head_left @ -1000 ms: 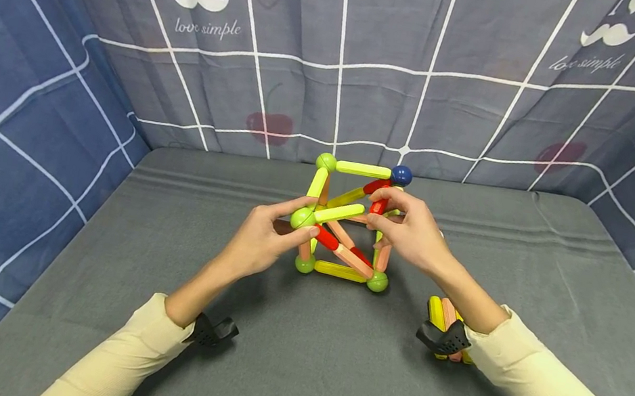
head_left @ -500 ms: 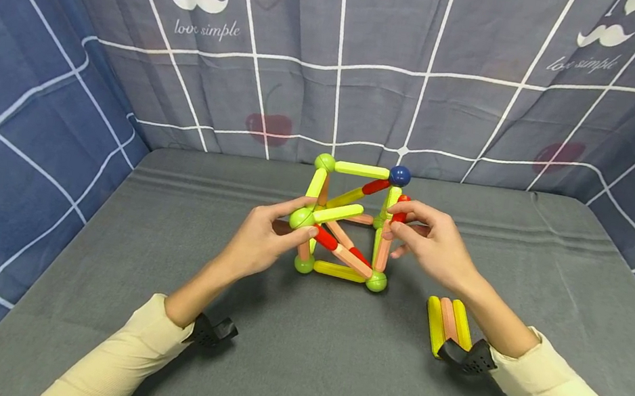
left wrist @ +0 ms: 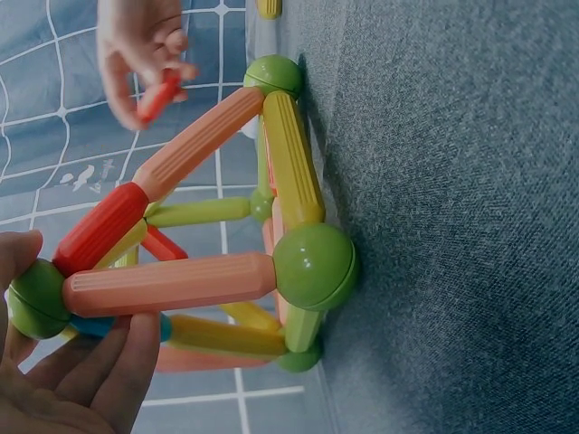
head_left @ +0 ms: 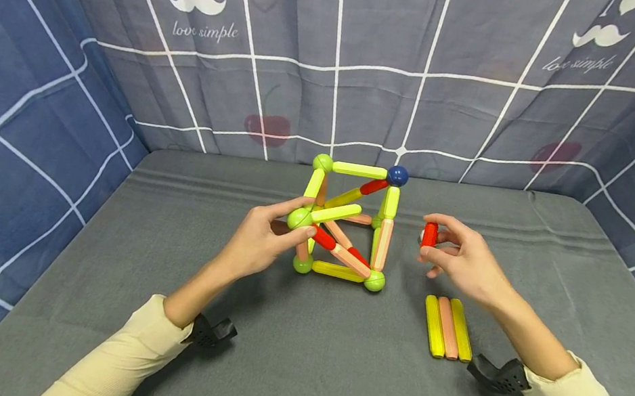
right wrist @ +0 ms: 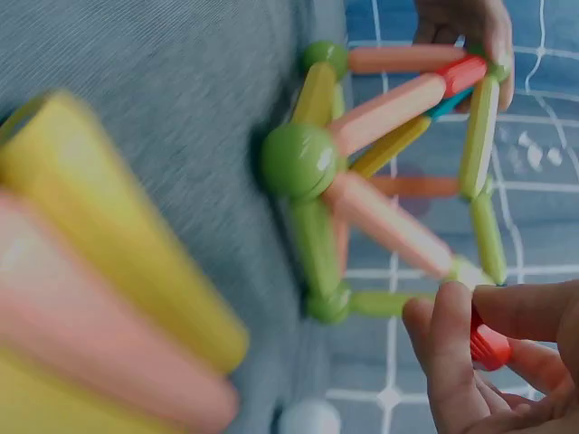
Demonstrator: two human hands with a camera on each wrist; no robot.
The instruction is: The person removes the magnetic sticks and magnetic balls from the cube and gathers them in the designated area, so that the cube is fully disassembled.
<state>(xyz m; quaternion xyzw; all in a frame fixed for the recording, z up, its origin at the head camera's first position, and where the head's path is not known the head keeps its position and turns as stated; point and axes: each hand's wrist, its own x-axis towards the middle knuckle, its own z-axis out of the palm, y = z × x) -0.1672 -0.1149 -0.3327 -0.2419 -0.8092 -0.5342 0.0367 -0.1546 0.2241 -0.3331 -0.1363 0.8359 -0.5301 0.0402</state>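
Observation:
A cube-like frame of magnetic rods and balls stands on the grey cloth, with a dark blue ball at its back right top corner. My left hand pinches the green ball at the frame's near left upper corner. From that ball a lime rod reaches right, its far end joined to no ball. To the right of the frame and apart from it, my right hand holds a short red magnetic rod between thumb and fingers. The left wrist view shows this red rod tilted.
Two yellow rods and a salmon rod lie side by side, right of the frame. A whitish ball sits on the cloth, mostly hidden behind my right hand in the head view. A patterned curtain hangs behind.
My right hand has moved right, away from the frame, carrying the red rod. Its wrist no longer covers the loose rods. My left hand keeps its hold on the green ball.

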